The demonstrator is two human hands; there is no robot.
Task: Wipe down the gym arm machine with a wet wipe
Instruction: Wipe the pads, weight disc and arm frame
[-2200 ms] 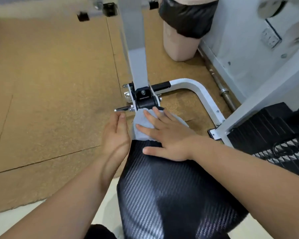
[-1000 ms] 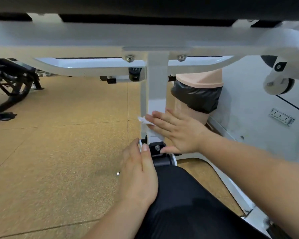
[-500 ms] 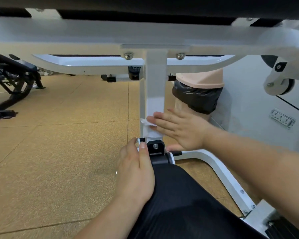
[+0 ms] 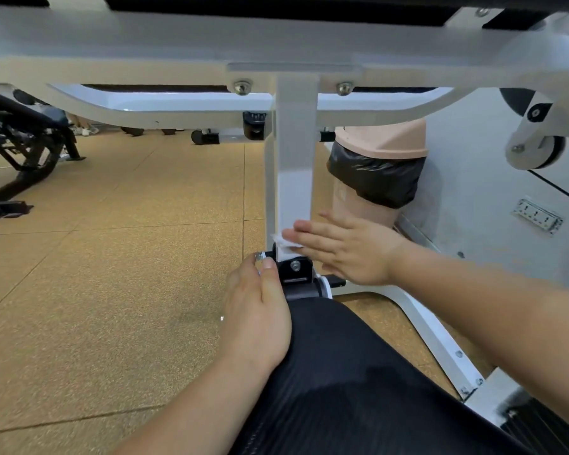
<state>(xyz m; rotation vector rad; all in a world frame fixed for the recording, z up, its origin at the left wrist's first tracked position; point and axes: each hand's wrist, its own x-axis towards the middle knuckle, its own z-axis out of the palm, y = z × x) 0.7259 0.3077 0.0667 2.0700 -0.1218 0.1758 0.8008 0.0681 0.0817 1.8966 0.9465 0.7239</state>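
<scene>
a tan cork-look gym floor [image 4: 112,257] runs back to a pale wall on the right, and the white crossbeam [image 4: 178,37] of the arm machine fills the top of the view. below it the black padded seat [image 4: 358,389] takes up the lower middle, with the white upright post [image 4: 294,178] rising from a black bracket [image 4: 294,269] at the seat's front end. a peach bin [image 4: 378,178] with a dark liner stands behind the post. the right hand [image 4: 349,254] lies flat, fingers straight, pressing the wet wipe [image 4: 284,243] against the lowest stretch of the post, just above the bracket. the left hand [image 4: 260,320] rests on the seat's front edge, thumb laid toward the bracket. its fingers reach a small bolt [image 4: 259,256] there, and whether they grip it cannot be told. the job looks to be somewhere in the middle: the wipe is working the foot of the post, while the long crossbeam, the curved base tube [image 4: 434,336] and the hardware on the right probably remain. no surface shows clear wet streaks, so how much is already clean cannot be read.
</scene>
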